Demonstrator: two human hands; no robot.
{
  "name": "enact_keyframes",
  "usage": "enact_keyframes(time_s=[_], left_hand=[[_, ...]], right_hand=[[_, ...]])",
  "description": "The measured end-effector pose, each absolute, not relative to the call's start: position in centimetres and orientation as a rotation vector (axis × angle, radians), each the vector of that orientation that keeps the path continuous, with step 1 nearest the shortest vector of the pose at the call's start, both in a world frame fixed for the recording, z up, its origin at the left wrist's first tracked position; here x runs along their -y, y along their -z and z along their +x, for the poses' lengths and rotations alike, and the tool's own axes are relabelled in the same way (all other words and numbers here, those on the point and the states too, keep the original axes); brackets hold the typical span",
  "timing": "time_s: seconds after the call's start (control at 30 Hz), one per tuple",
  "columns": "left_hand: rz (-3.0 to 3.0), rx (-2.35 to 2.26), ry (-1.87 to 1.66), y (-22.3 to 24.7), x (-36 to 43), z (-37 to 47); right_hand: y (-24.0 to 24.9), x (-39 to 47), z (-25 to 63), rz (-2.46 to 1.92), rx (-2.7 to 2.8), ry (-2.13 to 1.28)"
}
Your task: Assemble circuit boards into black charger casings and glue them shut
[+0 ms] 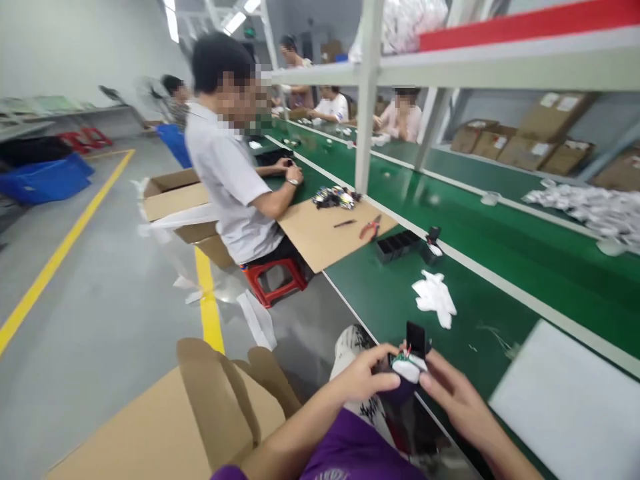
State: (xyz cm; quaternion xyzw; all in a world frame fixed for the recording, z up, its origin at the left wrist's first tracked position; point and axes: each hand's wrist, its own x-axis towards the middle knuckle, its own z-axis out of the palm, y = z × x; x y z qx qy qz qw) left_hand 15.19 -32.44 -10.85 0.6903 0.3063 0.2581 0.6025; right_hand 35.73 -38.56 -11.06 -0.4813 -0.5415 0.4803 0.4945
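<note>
Between my two hands, just over the table's front edge, is a small black box point(417, 339) with its lid standing up. A white oval piece, a green circuit board and red wires show in its opening. My left hand point(367, 373) grips the box from the left, thumb near the white piece. My right hand point(450, 383) closes on its right side, thumb at the white piece's edge. Beyond them on the green table point(370, 293) lies a pile of white pieces point(434, 298). Behind that stands another open black box point(433, 245), beside a row of black compartments point(397, 247).
A cardboard sheet point(320, 243) carries pliers point(370, 228), a thin dark tool and a bundle of wired parts. A co-worker point(230, 167) sits at the left on a red stool point(275, 280). A white board point(575, 400) lies at right; a large open carton point(150, 427) stands lower left.
</note>
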Motion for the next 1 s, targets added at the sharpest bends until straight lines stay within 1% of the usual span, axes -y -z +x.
enact_keyframes(time_s=[0.07,0.13,0.2,0.27,0.43,0.57,0.67,0.8,0.9,1.0], left_hand=[[1.799,-0.649,-0.699,9.0,31.5,17.7],[2.036,-0.522,-0.89,7.4,30.7,20.9],[2.264,-0.36,-1.046,6.5,30.3,24.4],[2.408,-0.205,-1.118,6.2,30.5,27.7],[2.462,0.036,-1.136,6.5,32.4,34.7],[2.389,0.156,-1.081,6.4,33.7,38.3],[2.418,0.139,-0.986,6.3,34.1,39.4],[2.524,0.041,-0.873,6.0,33.8,39.4],[2.528,0.044,-0.88,5.7,33.5,39.5],[2.507,0.071,-0.926,5.6,33.6,39.7]], right_hand=[[8.3,38.6,37.6,-1.156,1.244,-1.014],[6.0,39.4,39.9,-1.198,1.243,-0.867],[4.5,41.1,41.9,-1.277,1.236,-0.742],[3.9,43.2,43.3,-1.339,1.187,-0.636],[4.7,47.7,45.5,-1.434,0.989,-0.336],[6.0,49.7,47.2,-1.454,0.886,-0.177],[6.7,50.4,47.9,-1.401,0.882,-0.085],[6.3,51.0,47.9,-1.342,0.835,0.01],[6.0,51.2,47.8,-1.309,0.82,-0.004],[6.2,51.2,47.7,-1.29,0.924,0.019]])
